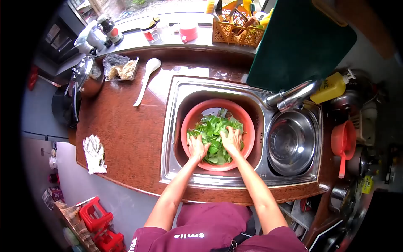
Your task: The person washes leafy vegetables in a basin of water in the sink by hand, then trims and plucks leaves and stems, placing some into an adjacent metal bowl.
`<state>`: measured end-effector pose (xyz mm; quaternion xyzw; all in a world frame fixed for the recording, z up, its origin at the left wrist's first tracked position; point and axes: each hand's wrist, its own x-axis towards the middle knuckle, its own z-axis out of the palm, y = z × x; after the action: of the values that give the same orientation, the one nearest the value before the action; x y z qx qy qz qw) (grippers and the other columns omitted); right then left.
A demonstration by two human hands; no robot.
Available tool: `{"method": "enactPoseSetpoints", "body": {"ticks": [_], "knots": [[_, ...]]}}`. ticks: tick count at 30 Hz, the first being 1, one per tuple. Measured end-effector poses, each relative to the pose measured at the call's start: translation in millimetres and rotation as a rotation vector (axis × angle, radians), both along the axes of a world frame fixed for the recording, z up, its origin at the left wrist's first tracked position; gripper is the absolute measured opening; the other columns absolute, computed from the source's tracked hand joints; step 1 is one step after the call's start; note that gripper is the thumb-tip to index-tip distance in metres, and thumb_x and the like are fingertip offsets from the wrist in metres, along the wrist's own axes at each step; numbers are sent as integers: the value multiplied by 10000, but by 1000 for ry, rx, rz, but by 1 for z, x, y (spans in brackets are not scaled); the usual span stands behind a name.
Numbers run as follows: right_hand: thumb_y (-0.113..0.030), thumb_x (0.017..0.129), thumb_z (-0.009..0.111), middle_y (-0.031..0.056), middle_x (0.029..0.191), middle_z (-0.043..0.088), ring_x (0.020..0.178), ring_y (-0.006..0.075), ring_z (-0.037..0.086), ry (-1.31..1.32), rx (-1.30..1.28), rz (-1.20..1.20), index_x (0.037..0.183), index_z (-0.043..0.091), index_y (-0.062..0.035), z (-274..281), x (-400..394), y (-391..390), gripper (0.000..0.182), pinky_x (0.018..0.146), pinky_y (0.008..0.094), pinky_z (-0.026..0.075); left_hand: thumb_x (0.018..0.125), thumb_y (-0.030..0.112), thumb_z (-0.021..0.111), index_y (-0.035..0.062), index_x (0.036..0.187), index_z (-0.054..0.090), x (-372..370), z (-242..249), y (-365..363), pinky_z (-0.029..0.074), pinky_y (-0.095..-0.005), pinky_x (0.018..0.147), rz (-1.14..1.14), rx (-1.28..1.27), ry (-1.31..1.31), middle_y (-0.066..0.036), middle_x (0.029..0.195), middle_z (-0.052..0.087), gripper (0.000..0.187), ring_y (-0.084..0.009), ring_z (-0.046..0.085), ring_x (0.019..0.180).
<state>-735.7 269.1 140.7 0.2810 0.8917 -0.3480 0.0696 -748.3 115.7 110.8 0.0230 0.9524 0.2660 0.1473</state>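
Observation:
Both hands are down in a heap of green leafy vegetables (216, 133) inside a round red plastic basin (247, 119). The basin sits in the left bowl of a steel sink (168, 138). My left hand (197, 147) presses into the leaves at the basin's left side, its fingers curled around some and partly covered. On the right, my right hand (231, 139) has its fingers bent over another bunch of the greens. Some water shows at the back of the basin, behind the leaves.
A steel bowl (291, 143) fills the right sink bowl, below the faucet (294, 95). A white ladle (147, 80) and a crumpled cloth (95, 154) lie on the counter (126, 130). A green cutting board (300, 46) leans behind; a red dipper (343, 143) stands right.

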Motion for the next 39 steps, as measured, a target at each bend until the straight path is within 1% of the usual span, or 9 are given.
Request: {"method": "enactPoseSetpoints", "body": {"ticks": [7, 16, 20, 23, 24, 27, 32, 36, 39], "knots": [[-315, 779, 560, 163, 1345, 263, 1202, 391, 293, -249, 147, 106, 1375, 229, -267, -28, -4, 20, 683, 889, 539, 348, 514, 586, 744, 182, 1416, 85, -8, -1, 21, 204, -536, 1017, -49, -150, -338, -275, 1413, 60, 1188, -442, 115, 1289], [-247, 775, 492, 191, 1379, 263, 1293, 407, 173, -339, 298, 278, 1416, 117, -228, -66, 2, 15, 743, 991, 566, 204, 555, 707, 619, 62, 1407, 50, -3, -49, 35, 67, -555, 1048, -100, -272, -234, -258, 1432, 4, 1211, -435, 49, 1316], [-257, 747, 524, 186, 1404, 235, 1307, 410, 143, -319, 279, 340, 1414, 143, -195, -93, 11, 21, 770, 996, 572, 205, 713, 413, 581, 47, 1392, 183, 8, -79, 38, 65, -581, 1036, -213, -584, -130, -264, 1432, -1, 867, -457, 57, 1309], [-272, 737, 543, 163, 1426, 187, 1308, 409, 139, -188, 400, 391, 1410, 163, -167, -101, 20, 20, 780, 986, 553, 236, 711, 306, 545, 34, 1375, 231, 15, -111, 35, 73, -587, 1032, -202, -601, -8, -267, 1433, -11, 784, -465, 53, 1307], [-281, 736, 553, 146, 1438, 145, 1313, 401, 133, -161, 393, 424, 1410, 167, -165, -94, 20, 23, 786, 981, 530, 258, 630, 392, 659, 42, 1379, 219, 7, -95, 40, 58, -587, 1028, -215, -601, -187, -263, 1432, -80, 936, -455, 22, 1314], [-268, 727, 572, 148, 1419, 181, 1312, 397, 132, -514, 339, 455, 1404, 193, -180, -94, 7, 23, 781, 980, 514, 268, 592, 416, 698, 73, 1388, 204, -4, -59, 41, 72, -592, 1023, -179, -423, -297, -253, 1436, -83, 998, -444, 9, 1319], [-157, 692, 620, 191, 1254, 406, 1091, 413, 446, -103, 362, 261, 1310, 338, -177, -82, 5, 27, 679, 886, 510, 373, 532, 208, 760, 139, 1390, 150, -4, -42, 40, 248, -545, 979, 181, 22, -127, -274, 1345, 164, 1054, -454, 218, 1217], [-180, 647, 645, 200, 1049, 579, 895, 384, 580, -164, -159, -116, 1188, 431, -168, -71, -9, 31, 582, 804, 456, 441, 520, -14, 701, 130, 1334, 208, -7, -64, 37, 375, -443, 909, 626, 469, -353, -220, 1201, 379, 963, -348, 417, 1096], [-109, 597, 674, 103, 967, 614, 829, 209, 593, 76, -704, -248, 1181, 451, -72, -81, 7, 41, 626, 731, 324, 465, 514, -85, 632, 70, 1266, 281, -10, -39, 25, 473, -385, 768, 790, 977, -590, -153, 1026, 512, 845, -271, 531, 903]]}}
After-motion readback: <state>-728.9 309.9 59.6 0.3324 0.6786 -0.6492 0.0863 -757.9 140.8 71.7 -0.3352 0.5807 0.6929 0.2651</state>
